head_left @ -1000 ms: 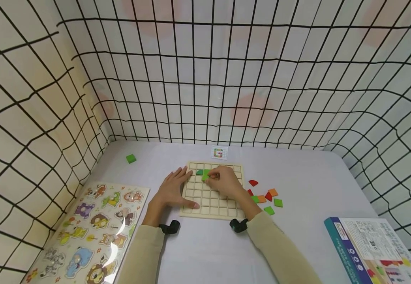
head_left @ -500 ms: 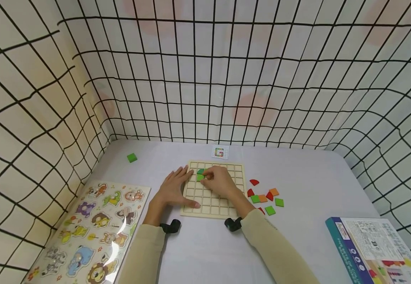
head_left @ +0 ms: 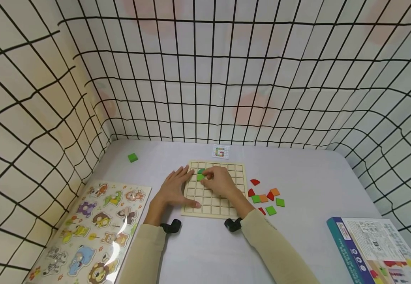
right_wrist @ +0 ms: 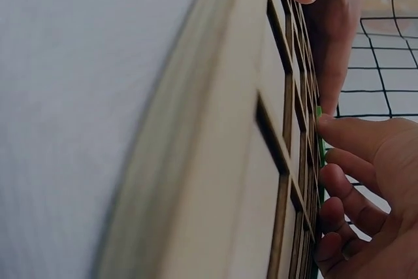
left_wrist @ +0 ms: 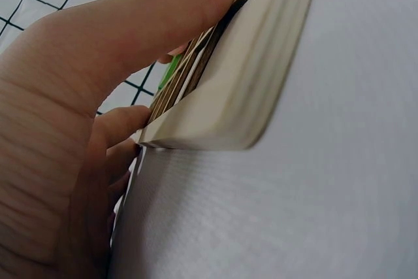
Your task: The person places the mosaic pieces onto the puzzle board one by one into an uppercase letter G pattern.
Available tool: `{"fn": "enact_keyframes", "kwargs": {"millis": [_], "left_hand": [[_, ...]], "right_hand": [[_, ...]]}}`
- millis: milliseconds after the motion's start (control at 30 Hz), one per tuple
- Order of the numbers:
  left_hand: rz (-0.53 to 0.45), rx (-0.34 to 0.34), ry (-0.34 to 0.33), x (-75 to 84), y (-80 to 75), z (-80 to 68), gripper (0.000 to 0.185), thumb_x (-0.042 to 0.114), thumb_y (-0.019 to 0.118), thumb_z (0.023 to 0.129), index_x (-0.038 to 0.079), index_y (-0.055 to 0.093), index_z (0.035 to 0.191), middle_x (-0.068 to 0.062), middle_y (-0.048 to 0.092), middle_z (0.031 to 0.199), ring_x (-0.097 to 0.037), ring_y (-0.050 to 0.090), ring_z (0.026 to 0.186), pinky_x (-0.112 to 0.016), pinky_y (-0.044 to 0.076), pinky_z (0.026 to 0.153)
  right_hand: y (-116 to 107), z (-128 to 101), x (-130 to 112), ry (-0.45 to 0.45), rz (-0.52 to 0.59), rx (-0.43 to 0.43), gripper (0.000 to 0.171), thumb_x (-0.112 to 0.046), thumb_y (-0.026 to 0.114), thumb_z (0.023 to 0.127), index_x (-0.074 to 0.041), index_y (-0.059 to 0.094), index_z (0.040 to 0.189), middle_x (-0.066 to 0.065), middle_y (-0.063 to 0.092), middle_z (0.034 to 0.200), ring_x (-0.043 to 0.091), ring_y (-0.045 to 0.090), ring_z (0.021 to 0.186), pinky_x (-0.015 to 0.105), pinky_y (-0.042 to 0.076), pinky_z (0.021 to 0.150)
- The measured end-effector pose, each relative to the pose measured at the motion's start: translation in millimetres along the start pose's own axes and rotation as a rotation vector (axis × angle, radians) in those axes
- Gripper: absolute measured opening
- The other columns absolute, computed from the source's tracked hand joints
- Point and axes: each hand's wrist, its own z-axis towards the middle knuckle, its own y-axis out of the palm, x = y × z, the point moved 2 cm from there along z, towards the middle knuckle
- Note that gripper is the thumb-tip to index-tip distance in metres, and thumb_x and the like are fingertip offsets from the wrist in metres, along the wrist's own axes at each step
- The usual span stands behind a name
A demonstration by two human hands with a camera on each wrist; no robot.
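Board [head_left: 223,209]: wooden grid on table.
Left hand [head_left: 172,189]: flat, fingers straight, steadying board.
Right hand [head_left: 221,180]: fingertips pinch green tile [head_left: 200,177].

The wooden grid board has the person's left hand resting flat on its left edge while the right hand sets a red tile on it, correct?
Nearly. The tile is green, not red, as the head view shows. The left hand does rest on the wooden grid board, with the right hand at the tile.
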Motion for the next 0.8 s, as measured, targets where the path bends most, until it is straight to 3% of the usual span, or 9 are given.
{"fn": "enact_keyframes", "kwargs": {"millis": [367,800], "left_hand": [[0.001,-0.002,0.01,3.3,3.4,-0.5,0.132,0.079,0.08,0.06,0.022,0.026,0.165,-0.004,0.013,0.174,-0.027,0.01,0.162,-0.052,0.011,0.131],[-0.001,-0.007,-0.003,4.2,1.5,0.3,0.131,0.075,0.081,0.06,0.022,0.025,0.165,-0.003,0.011,0.174,-0.026,0.008,0.163,-0.051,0.009,0.132]], "right_hand": [[-13,-10,9,0.001,0.088,0.02,0.029,-0.027,0.079,0.092,-0.013,0.078,0.117,-0.002,0.069,0.097,0.016,0.059,0.089,0.033,0.053,0.08],[-71,-43,40,0.002,0.052,0.095,0.037,-0.035,0.08,0.091,-0.013,0.077,0.12,0.001,0.066,0.093,0.021,0.05,0.081,0.03,0.042,0.062]]}}
